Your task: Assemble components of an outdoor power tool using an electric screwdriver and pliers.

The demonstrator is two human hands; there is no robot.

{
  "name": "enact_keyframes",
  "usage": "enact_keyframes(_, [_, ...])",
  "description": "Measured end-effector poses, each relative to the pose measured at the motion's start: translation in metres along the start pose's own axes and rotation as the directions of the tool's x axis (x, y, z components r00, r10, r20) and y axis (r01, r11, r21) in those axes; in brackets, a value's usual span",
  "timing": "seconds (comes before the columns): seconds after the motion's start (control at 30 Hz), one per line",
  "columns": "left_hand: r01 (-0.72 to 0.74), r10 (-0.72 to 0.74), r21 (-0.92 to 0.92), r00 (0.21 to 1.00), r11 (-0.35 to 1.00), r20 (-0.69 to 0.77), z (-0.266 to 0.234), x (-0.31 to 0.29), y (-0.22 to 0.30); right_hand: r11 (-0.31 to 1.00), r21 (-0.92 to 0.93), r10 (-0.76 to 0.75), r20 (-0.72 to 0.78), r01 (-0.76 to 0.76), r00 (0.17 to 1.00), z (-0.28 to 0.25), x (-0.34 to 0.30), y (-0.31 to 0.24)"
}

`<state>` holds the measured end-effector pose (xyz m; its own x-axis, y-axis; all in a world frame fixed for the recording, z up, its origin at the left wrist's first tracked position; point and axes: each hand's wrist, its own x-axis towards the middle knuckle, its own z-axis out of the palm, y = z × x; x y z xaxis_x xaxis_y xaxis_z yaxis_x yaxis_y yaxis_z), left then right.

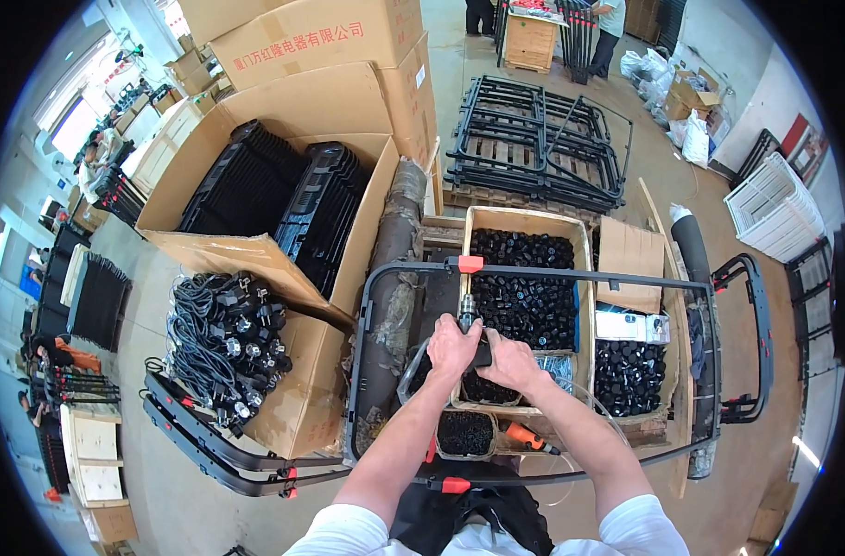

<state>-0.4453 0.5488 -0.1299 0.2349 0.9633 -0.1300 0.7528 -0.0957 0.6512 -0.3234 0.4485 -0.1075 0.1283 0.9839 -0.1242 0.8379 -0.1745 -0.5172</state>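
Note:
Both hands are closed around a black power screwdriver point(482, 352) with a silver front end, its tip pointing away from me. My left hand point(452, 348) wraps its front part, and my right hand point(512, 360) grips it from the right. The tip is close below a red clip point(470, 265) on the far bar of a black tubular frame point(580, 275); I cannot tell whether they touch. This frame lies across the bins in front of me, and another red clip point(456, 485) is on its near bar. An orange-and-black tool point(528, 435) rests near my right forearm.
A wooden bin point(584, 241) holds many small black parts; black round caps point(629, 375) fill another. At left, a large carton point(246, 246) holds stacked black panels, with bundled black cords point(223, 343) before it. Black frames point(538, 139) lie on a pallet beyond. People work farther off.

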Motion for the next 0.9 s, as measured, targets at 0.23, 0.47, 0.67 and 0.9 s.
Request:
enact_keyframes(0.23, [0.003, -0.004, 0.017, 0.999, 1.0, 0.047, -0.001, 0.007, 0.004, 0.999, -0.034, 0.033, 0.044, -0.032, 0.998, -0.004, 0.002, 0.0])
enact_keyframes(0.47, [0.01, -0.013, 0.05, 0.998, 0.999, 0.058, 0.002, 0.01, 0.012, 1.0, 0.016, 0.025, -0.001, -0.025, 1.0, 0.005, 0.004, 0.015])
enact_keyframes(0.67, [-0.001, 0.0, 0.078, 1.0, 0.997, 0.018, 0.003, 0.012, 0.017, 0.999, 0.048, -0.019, -0.068, 0.022, 0.997, 0.013, 0.008, 0.024])
enact_keyframes(0.9, [-0.004, 0.002, 0.073, 1.0, 0.997, 0.026, 0.004, 0.017, 0.021, 0.997, 0.07, -0.03, -0.088, 0.036, 0.996, 0.014, 0.013, 0.03])
